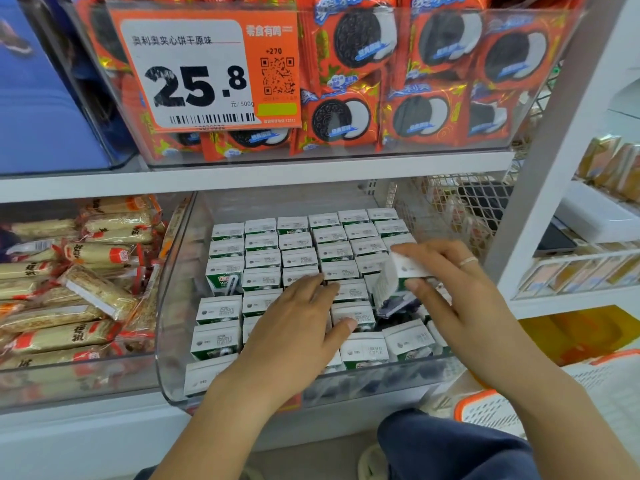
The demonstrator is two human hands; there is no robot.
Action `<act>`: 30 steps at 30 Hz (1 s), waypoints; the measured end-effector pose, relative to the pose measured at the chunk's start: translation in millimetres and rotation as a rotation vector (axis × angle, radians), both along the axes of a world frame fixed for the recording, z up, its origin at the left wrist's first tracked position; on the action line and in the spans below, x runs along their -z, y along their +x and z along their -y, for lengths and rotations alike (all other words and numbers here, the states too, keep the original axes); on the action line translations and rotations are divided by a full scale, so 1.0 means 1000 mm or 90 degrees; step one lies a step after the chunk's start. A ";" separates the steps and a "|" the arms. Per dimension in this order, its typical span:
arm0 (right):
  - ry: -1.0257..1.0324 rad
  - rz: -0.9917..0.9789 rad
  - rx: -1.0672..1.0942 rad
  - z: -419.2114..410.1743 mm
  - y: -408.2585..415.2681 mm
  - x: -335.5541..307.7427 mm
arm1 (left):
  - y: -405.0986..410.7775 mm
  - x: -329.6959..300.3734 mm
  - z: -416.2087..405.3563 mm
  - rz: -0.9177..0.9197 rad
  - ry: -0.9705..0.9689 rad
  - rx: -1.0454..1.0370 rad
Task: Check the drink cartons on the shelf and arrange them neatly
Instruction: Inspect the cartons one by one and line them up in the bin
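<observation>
Now right hand (450, 289) grips tilted carton (398, 278) above right side of clear bin (166, 306). Left hand (298, 327) flat, fingers spread, empty, resting on upright cartons (298, 258) near front.

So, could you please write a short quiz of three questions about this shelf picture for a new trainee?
1. True or false: the right hand grips a tilted carton lifted above the rows.
2. Where does the left hand rest?
A. On the price sign
B. On the carton tops in the clear bin
C. On the wire basket
3. Fill in: the price sign on the biscuit bin above shows ____.

Key:
1. True
2. B
3. 25.8
</observation>
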State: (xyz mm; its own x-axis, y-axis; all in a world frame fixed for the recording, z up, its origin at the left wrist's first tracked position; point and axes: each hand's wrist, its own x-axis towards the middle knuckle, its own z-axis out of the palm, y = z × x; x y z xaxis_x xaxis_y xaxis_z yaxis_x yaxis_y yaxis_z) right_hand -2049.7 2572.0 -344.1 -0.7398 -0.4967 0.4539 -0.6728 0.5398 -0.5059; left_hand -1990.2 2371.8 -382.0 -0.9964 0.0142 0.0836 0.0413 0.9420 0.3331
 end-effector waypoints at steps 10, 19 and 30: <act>0.006 0.004 -0.051 -0.004 0.002 0.000 | 0.000 -0.001 -0.001 0.005 -0.012 0.002; 0.125 0.018 -0.015 0.005 -0.005 0.012 | -0.001 -0.001 -0.002 0.006 -0.020 0.001; 0.265 0.070 -0.001 0.007 -0.014 0.028 | 0.000 -0.001 -0.002 0.010 -0.019 0.003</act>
